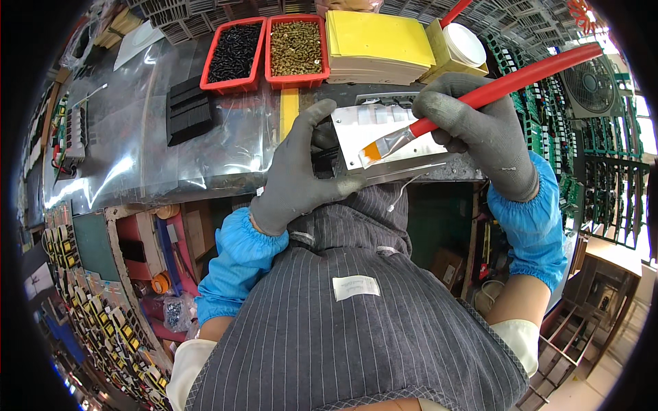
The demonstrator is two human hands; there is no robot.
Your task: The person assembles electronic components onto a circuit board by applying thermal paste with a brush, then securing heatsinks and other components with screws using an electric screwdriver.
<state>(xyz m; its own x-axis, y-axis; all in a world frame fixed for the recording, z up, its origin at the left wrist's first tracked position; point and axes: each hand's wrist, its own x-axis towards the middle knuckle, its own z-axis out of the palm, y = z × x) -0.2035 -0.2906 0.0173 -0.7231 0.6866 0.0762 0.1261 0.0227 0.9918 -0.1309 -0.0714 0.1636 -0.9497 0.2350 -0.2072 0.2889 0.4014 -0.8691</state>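
My left hand (295, 175), in a grey glove, grips the left end of a flat silvery metal case (351, 130) with its thumb and fingers. The case is held slightly tilted over the front edge of the workbench (240, 137). In my right hand (497, 140), also gloved, is a paintbrush (528, 77) with a thick red handle. Its orange-tipped bristles point down and left, over the bright upper face of the case. Whether the bristles touch that face I cannot tell. Below the case, a thin white wire (403, 192) hangs at the bench edge.
Behind my hands stand a red tray (223, 87) of black screws, a red tray (298, 80) of brass-coloured screws and a stack of yellow sheets (380, 34). A white-lidded tub (466, 44) is beside them. Black finned parts (188, 113) lie left. Green circuit boards (569, 147) and a fan (591, 89) are right.
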